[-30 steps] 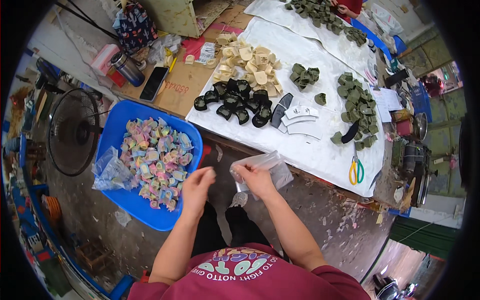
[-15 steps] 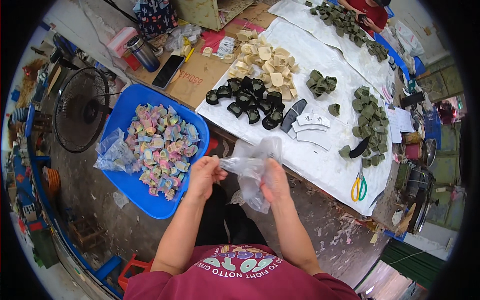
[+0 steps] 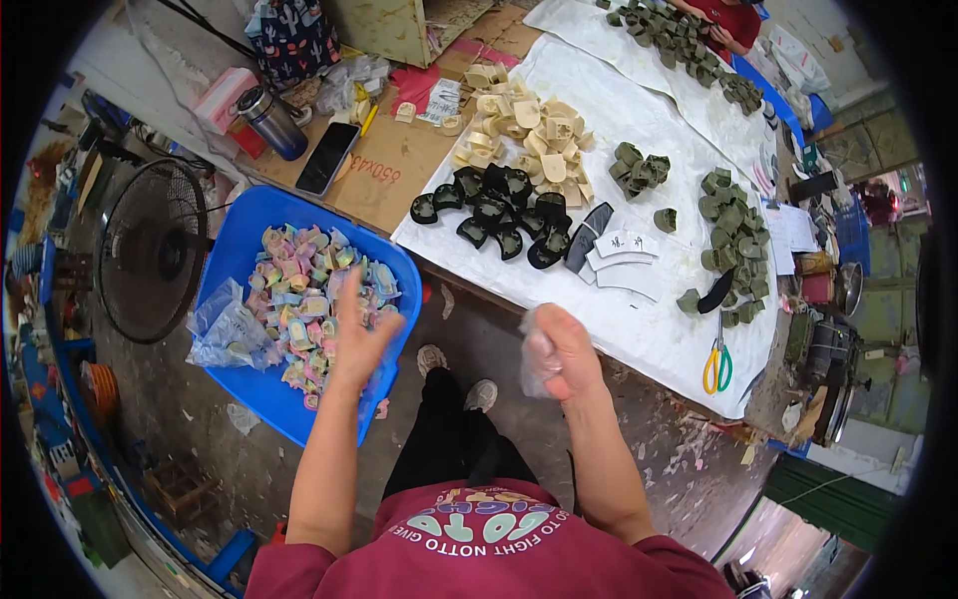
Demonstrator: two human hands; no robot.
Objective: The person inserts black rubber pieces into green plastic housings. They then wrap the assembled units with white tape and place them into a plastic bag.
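My left hand [image 3: 361, 337] is held over the right side of a blue plastic tub [image 3: 232, 238], its fingers stretched out and nothing in them. Many small pastel multicoloured pieces [image 3: 304, 272] fill the tub, and a clear plastic bag [image 3: 232, 334] lies at its left side. In my right hand [image 3: 567, 349], between the tub and the table, a thin clear plastic bag [image 3: 537, 361] is bunched up, mostly hidden by the closed fingers. Nearest that hand on the table are curved white and dark templates [image 3: 624, 272].
The white-covered table [image 3: 659, 344] carries black curved pieces [image 3: 491, 212], cream pieces [image 3: 551, 138], olive pieces [image 3: 736, 228] and scissors [image 3: 717, 367]. A phone [image 3: 327, 160] and a steel flask [image 3: 272, 122] stand left. A black fan [image 3: 150, 245] is beside the tub. Another person [image 3: 736, 22] works across the table.
My left hand has let go of the plastic bag and moved left over the tub, fingers opening. My right hand has moved slightly right and gathered the bag into its grip.
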